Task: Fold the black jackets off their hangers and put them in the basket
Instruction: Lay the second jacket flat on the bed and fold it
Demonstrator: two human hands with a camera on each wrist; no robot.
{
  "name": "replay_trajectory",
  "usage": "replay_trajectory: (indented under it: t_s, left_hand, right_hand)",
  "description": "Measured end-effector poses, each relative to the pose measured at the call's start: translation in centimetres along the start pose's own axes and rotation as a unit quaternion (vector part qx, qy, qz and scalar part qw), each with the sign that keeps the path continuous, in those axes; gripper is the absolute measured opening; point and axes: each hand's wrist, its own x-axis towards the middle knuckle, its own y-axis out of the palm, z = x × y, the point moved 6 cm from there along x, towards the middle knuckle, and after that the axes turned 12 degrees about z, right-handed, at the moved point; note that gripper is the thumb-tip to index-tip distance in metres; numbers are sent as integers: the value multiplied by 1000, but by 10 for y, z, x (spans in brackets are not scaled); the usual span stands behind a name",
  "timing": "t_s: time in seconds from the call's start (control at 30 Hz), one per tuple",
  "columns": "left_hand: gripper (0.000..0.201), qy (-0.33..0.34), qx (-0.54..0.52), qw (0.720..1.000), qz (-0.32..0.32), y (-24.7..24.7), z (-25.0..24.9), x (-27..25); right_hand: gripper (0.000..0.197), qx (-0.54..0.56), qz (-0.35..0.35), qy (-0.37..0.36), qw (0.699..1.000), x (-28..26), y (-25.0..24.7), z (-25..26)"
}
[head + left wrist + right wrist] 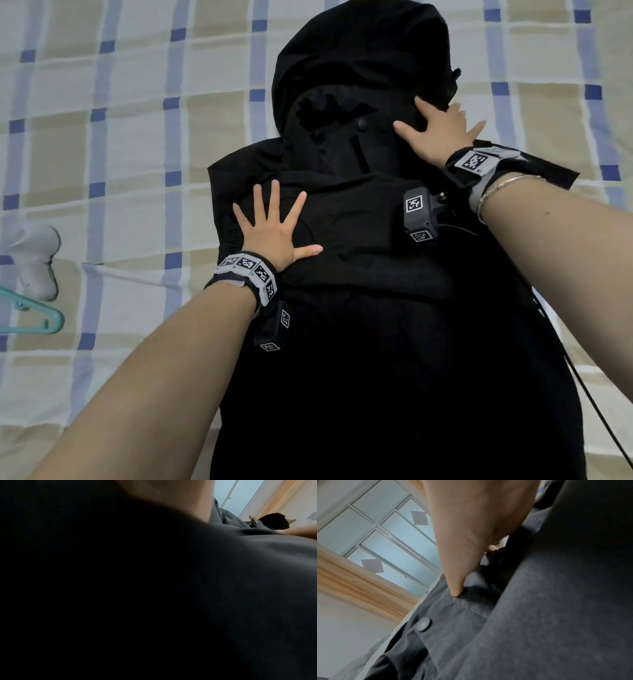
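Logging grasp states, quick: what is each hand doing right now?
Left hand: open, fingers spread, pressing flat on the black jacket.
Right hand: open, fingers straight, pressing the jacket near its collar.

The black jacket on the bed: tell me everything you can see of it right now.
The black jacket lies flat on the checked bedcover, hood pointing away from the person, off any hanger. It looks like thin matte woven cloth, with a round snap near the collar and a stitched seam beside it. A sleeve looks folded across the chest. The left hand presses flat on it with fingers spread; the right hand rests spread by the collar.
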Motion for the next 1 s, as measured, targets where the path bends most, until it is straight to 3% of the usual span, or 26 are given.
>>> replay_trajectory:
  t_s: [0.1,0.23,0.4,0.43,0.53,0.6,0.7,0.77,0.87,0.93,1.0]
  left_hand:
    - [103,0,-4,1000,5,0,-1,0]
    - [103,1,-6,1000,22,-3,-1,-2]
    - [96,40,-64,997,33,-22,4,-18]
    - [90,52,-99,994,4,-33,6,-24]
    - [77,44,-181,967,-175,-77,19,-41]
    - [77,20,-227,946,-231,-98,25,-49]
    - [71,52,-237,948,-205,-116,16,-50]
    - [70,87,-212,957,-176,-119,4,-49]
    - [78,114,-153,976,-104,-107,-18,-47]
    - [81,122,-155,978,-63,-96,-29,-49]
    - [79,130,-172,976,-41,-89,-35,-53]
  right_hand:
    - [68,-9,-6,-38,999,-4,-1,6]
    - [59,-56,-81,-146,984,-37,-15,19]
    - [59,-139,-103,-333,927,-110,-4,12]
    - [58,-158,-89,-361,915,-123,4,6]
    - [47,-221,-53,-395,890,-147,26,-20]
    - [40,-262,-19,-393,881,-157,43,-41]
    - [44,-312,33,-358,879,-160,63,-65]
    - [38,-240,56,-327,912,-160,58,-65]
    - [11,18,21,-255,966,-156,30,-50]
    - [29,142,-25,-194,970,-152,13,-37]
    - [56,151,-23,-149,977,-142,6,-21]
